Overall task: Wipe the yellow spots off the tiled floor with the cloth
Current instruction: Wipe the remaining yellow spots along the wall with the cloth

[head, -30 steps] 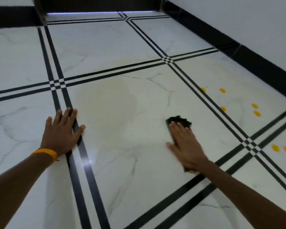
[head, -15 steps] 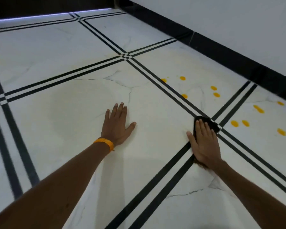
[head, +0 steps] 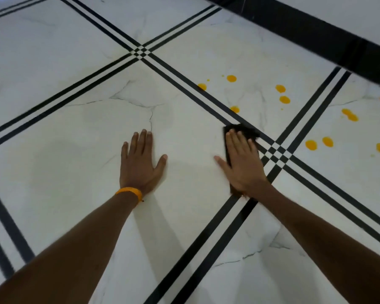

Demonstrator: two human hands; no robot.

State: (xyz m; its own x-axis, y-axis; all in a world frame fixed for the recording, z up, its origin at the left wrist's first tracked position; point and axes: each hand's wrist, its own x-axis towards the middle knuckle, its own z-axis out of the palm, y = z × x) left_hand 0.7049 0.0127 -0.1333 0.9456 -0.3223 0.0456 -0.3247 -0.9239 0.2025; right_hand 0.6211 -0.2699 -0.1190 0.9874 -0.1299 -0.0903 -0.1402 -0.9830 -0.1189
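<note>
My right hand (head: 241,163) lies flat on a dark cloth (head: 241,129), pressing it to the white marble floor (head: 75,172) beside a crossing of black stripes (head: 274,153). Only the cloth's far end and a bit near my wrist show. Several yellow spots lie beyond and to the right of the cloth: the nearest yellow spot (head: 235,109) is just past the cloth, more spots (head: 284,99) sit farther out, and a pair (head: 311,144) lies to the right. My left hand (head: 140,163) rests flat on the tile, fingers spread, with an orange band at the wrist.
A black skirting strip (head: 316,34) under a pale wall runs along the upper right. Double black stripes cross the floor in a grid. A faint dull smear (head: 59,156) marks the tile left of my left hand.
The view has swung right and closer. My right hand slid the cloth slightly left, off the stripe crossing. My left hand stays planted flat on the tile.
</note>
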